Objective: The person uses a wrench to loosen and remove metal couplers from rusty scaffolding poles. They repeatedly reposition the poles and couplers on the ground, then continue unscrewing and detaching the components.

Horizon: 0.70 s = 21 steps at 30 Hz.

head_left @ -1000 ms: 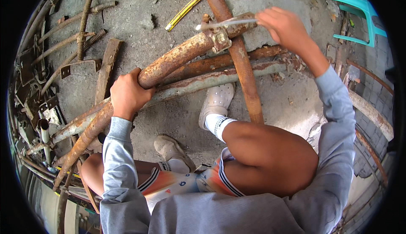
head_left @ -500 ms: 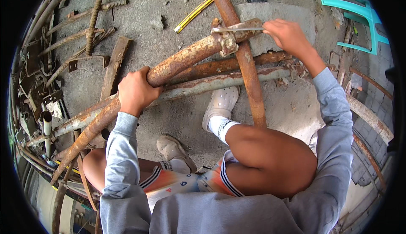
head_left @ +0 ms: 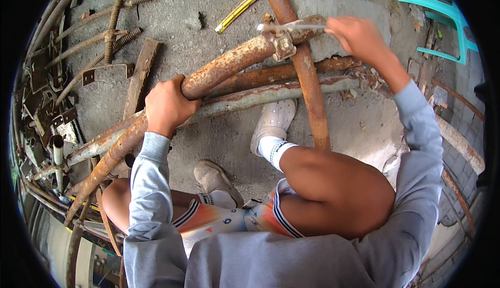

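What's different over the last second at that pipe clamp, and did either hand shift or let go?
The right hand swung the wrench on the clamp: it sat almost over the clamp, now it is out to the right with the handle lying nearly level. Nothing was let go. The left hand stays wrapped around the rusty pipe, and the crossing pipe and both feet are unchanged.

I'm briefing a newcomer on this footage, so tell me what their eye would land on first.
First, the thick rusty pipe running diagonally across the middle, gripped by the left hand. Next, the metal clamp at upper centre, where that pipe crosses another rusty pipe; the right hand holds a slim metal tool against it. A turquoise plastic chair stands out at the upper right.
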Tool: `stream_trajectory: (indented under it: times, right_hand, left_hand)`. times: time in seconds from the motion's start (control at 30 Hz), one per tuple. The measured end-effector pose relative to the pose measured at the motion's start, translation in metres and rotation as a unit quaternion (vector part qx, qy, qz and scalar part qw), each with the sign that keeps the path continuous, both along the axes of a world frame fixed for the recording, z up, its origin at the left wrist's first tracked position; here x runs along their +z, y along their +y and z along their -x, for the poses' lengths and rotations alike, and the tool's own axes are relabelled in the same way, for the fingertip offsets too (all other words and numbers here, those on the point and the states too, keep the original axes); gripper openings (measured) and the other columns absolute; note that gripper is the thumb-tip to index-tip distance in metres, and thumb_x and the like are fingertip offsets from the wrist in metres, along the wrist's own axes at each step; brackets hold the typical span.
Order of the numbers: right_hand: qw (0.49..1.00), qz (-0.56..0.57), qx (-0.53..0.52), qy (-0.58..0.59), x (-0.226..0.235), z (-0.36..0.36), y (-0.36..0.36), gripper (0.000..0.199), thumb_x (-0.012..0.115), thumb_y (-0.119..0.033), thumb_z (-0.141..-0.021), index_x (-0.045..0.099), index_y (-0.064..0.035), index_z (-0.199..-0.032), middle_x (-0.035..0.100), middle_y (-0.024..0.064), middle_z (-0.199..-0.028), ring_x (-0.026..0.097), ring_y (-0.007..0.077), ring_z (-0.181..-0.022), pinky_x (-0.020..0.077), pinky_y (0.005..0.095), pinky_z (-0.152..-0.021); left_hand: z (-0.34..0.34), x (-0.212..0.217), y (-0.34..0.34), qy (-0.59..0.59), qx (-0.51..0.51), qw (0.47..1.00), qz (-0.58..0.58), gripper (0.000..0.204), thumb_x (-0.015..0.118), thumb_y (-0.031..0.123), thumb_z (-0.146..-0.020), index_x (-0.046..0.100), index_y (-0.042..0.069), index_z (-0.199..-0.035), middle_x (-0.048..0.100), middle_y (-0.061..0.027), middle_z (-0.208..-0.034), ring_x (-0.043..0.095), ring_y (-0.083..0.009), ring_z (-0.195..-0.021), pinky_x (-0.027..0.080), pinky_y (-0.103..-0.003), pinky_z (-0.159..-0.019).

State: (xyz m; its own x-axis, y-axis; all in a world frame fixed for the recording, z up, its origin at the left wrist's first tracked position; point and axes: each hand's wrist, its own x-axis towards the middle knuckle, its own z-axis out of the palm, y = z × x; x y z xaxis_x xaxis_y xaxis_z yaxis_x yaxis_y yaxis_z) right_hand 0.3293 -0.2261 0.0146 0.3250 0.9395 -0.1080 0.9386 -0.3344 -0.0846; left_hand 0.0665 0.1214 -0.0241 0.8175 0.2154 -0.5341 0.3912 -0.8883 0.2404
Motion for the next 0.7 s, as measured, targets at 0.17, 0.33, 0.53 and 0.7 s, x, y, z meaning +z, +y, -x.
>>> stream_trajectory:
  times: [0.17, 0.33, 0.53, 0.7]
  right_hand:
    - [1.000, -0.026, 0.013, -0.008, 0.004, -0.009, -0.011, 0.015, 0.063, -0.023, -0.099, 0.059, -0.0101, -0.093, 0.060, 0.0092, -0.066, 0.061, 0.0325, -0.060, 0.0473, 0.0440, -0.054]
    - [0.990, -0.121, -0.021, 0.075, 0.015, 0.009, -0.016, 0.019, 0.061, -0.024, -0.101, 0.062, -0.0079, -0.092, 0.058, 0.0110, -0.064, 0.059, 0.0332, -0.055, 0.0439, 0.0432, -0.053]
    - [0.984, -0.166, -0.009, 0.056, -0.001, 0.027, 0.007, 0.020, 0.064, -0.026, -0.100, 0.061, -0.0070, -0.092, 0.061, 0.0110, -0.067, 0.060, 0.0319, -0.062, 0.0453, 0.0420, -0.059]
    - [0.993, -0.094, -0.022, 0.064, -0.012, -0.006, -0.019, 0.020, 0.064, -0.021, -0.099, 0.059, -0.0043, -0.090, 0.061, 0.0137, -0.073, 0.059, 0.0345, -0.063, 0.0448, 0.0443, -0.056]
  left_hand:
    - [-0.008, 0.001, 0.000, 0.002, -0.002, 1.000, 0.007, 0.041, 0.080, 0.035, -0.065, 0.074, 0.010, -0.097, 0.074, -0.0196, -0.087, 0.073, -0.0381, -0.085, 0.059, -0.047, -0.079]
    - [-0.004, -0.004, 0.001, -0.002, 0.012, 1.000, 0.010, 0.042, 0.080, 0.033, -0.064, 0.074, 0.008, -0.097, 0.073, -0.0206, -0.085, 0.072, -0.0396, -0.083, 0.058, -0.047, -0.078]
    - [-0.008, -0.002, 0.000, 0.008, 0.003, 1.000, 0.009, 0.039, 0.080, 0.035, -0.066, 0.074, 0.010, -0.095, 0.073, -0.0198, -0.084, 0.072, -0.0384, -0.083, 0.058, -0.047, -0.077]
    - [-0.008, -0.001, 0.000, 0.004, 0.002, 1.000, 0.013, 0.040, 0.080, 0.036, -0.066, 0.074, 0.010, -0.096, 0.073, -0.0198, -0.085, 0.072, -0.0383, -0.084, 0.058, -0.047, -0.078]
